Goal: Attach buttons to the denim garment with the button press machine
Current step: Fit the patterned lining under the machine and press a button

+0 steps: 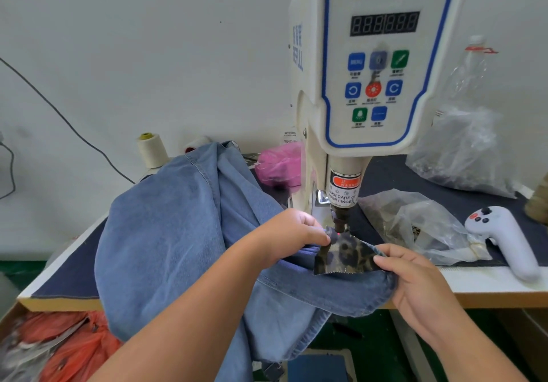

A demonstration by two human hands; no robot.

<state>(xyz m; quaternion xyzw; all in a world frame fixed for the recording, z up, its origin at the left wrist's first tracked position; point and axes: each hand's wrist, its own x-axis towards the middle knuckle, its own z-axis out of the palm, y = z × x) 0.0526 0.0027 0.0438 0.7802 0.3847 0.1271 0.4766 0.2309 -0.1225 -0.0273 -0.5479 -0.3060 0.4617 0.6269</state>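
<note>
Hands (299,233) pinch (perhaps) leftward-trailing denim garment (178,233).

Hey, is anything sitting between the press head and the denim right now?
Yes. A patterned fabric scrap lies on the denim directly under the press head. The left hand pinches its left edge and the right hand holds its right corner, so the head would meet the scrap first.

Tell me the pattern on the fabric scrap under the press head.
Camouflage print fabric scrap, dark olive and tan, head view.
</note>
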